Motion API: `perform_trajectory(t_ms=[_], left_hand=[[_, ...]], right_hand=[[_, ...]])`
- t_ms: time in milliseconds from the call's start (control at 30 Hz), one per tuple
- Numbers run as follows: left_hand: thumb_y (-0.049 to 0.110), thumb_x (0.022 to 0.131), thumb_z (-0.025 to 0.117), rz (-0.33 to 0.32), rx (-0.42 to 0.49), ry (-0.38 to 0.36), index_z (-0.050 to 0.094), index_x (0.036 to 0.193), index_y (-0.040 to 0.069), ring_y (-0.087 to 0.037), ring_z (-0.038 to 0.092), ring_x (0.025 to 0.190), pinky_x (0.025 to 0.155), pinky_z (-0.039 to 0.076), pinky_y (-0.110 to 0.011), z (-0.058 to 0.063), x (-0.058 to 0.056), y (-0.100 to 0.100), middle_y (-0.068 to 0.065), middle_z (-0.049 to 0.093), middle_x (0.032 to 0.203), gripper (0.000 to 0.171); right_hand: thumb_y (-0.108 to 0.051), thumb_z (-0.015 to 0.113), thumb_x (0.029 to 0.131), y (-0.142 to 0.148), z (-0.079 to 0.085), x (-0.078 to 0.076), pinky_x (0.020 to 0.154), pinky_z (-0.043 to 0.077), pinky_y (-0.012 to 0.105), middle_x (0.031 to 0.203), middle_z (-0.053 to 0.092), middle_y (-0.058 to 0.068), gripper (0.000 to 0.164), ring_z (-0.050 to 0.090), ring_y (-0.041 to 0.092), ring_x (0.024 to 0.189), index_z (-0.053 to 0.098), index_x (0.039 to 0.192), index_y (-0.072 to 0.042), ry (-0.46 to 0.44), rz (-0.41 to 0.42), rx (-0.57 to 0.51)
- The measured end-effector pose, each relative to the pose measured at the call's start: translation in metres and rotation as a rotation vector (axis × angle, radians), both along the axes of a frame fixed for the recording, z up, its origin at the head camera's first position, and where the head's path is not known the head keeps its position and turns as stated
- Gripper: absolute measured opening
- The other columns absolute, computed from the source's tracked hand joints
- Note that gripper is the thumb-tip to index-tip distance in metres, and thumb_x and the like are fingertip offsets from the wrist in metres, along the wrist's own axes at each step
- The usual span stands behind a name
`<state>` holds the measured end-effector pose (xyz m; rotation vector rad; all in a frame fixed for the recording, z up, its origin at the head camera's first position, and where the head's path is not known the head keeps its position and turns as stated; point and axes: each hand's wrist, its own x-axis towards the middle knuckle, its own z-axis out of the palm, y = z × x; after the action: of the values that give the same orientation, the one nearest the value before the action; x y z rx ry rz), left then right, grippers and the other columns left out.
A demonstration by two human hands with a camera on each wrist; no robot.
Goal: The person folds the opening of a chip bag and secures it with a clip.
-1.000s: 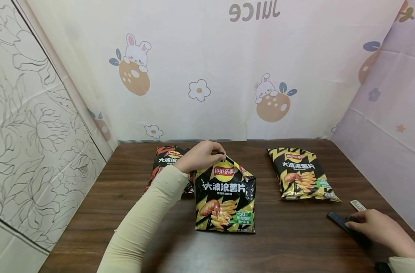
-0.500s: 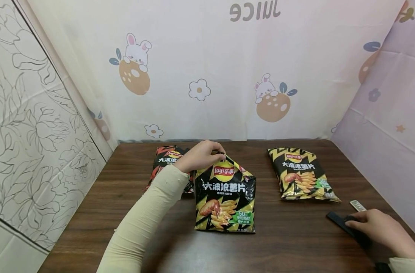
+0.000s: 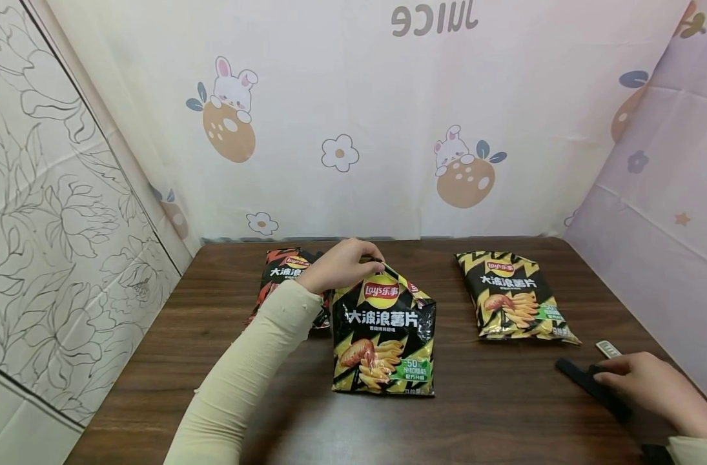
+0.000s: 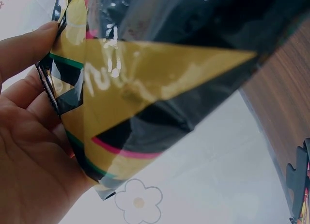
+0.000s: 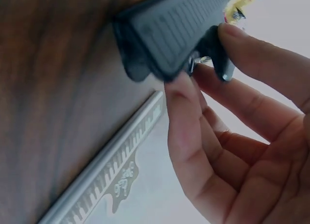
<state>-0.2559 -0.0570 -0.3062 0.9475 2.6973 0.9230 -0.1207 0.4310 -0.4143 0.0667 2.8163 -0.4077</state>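
Pinches a black bar-shaped clip between thumb and fingers of the right hand, close to the right edge of the dark wooden desk. Clamps the left hand on the top of a black-and-yellow chip bag, with thumb on one face and fingers behind. Holds this bag up midway between the desk's left and right edges, with printed front toward the near edge. Stretches a pale sleeve over the desk's left half. Has a slim pale object, too small to identify, just beyond the clip. Has a second black-and-yellow bag lying toward the desk's far right corner. Has a red-and-black bag toward the far left corner, partly hidden behind the left arm. Meets, along the far edge, a white cloth with printed rabbits, fruit and flowers.
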Motion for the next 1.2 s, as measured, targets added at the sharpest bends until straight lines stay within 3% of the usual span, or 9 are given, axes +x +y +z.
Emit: perform_trajectory(t_ms=[233,433,667,767,867,1000,1200], left_hand=[[0.023,0.100,0.059,0.000,0.002,-0.008,0.071,0.109,0.012,-0.012,0.059,0.068,0.066,0.046,-0.027,-0.001,-0.001,0.001,0.000,0.070,0.097,0.019],[0.024,0.100,0.059,-0.005,0.005,-0.011,0.071,0.109,0.012,-0.012,0.060,0.068,0.066,0.047,-0.028,-0.002,-0.003,0.001,0.001,0.070,0.097,0.019],[0.024,0.099,0.059,-0.004,0.009,-0.012,0.071,0.109,0.012,-0.011,0.061,0.070,0.067,0.047,-0.027,-0.002,-0.004,0.001,0.000,0.070,0.097,0.019],[0.023,0.099,0.059,-0.005,0.013,-0.011,0.071,0.109,0.012,-0.011,0.061,0.071,0.067,0.048,-0.027,-0.002,-0.003,0.000,0.000,0.070,0.097,0.019],[0.024,0.099,0.059,-0.004,0.014,-0.009,0.071,0.108,0.012,-0.011,0.061,0.072,0.068,0.048,-0.027,-0.002,-0.003,0.000,0.000,0.070,0.097,0.019],[0.024,0.099,0.059,-0.001,0.011,-0.006,0.071,0.108,0.012,-0.011,0.062,0.073,0.069,0.048,-0.027,-0.003,-0.003,0.000,0.001,0.070,0.097,0.019],[0.024,0.099,0.059,-0.001,0.013,-0.005,0.071,0.109,0.012,-0.011,0.061,0.072,0.068,0.048,-0.027,-0.003,-0.003,0.001,0.000,0.070,0.097,0.019]], right_hand=[[-0.036,0.069,0.090,-0.004,0.009,-0.002,0.067,0.052,0.047,0.102,0.067,0.030,0.057,0.066,0.038,0.086,0.062,0.114,0.016,0.017,0.005,-0.068],[-0.029,0.068,0.093,-0.012,0.018,-0.006,0.062,0.052,0.041,0.095,0.071,0.018,0.040,0.065,0.027,0.080,0.066,0.111,0.007,0.128,0.030,-0.115],[-0.029,0.066,0.094,-0.029,0.030,-0.009,0.056,0.046,0.026,0.094,0.071,0.008,0.041,0.056,-0.003,0.069,0.064,0.117,0.004,0.215,0.037,-0.186],[-0.030,0.066,0.095,-0.038,0.037,-0.012,0.057,0.046,0.024,0.096,0.071,0.009,0.042,0.054,-0.009,0.071,0.063,0.119,0.005,0.253,0.038,-0.231],[-0.032,0.066,0.095,-0.047,0.044,-0.016,0.060,0.048,0.023,0.104,0.070,0.018,0.046,0.052,-0.015,0.076,0.064,0.121,0.005,0.280,0.044,-0.253],[-0.036,0.064,0.095,-0.058,0.051,-0.022,0.061,0.049,0.022,0.116,0.067,0.027,0.049,0.052,-0.018,0.079,0.063,0.124,0.004,0.290,0.055,-0.270],[-0.035,0.062,0.097,-0.073,0.060,-0.029,0.060,0.047,0.024,0.113,0.069,0.021,0.046,0.057,-0.010,0.078,0.063,0.126,0.000,0.321,0.068,-0.314]])
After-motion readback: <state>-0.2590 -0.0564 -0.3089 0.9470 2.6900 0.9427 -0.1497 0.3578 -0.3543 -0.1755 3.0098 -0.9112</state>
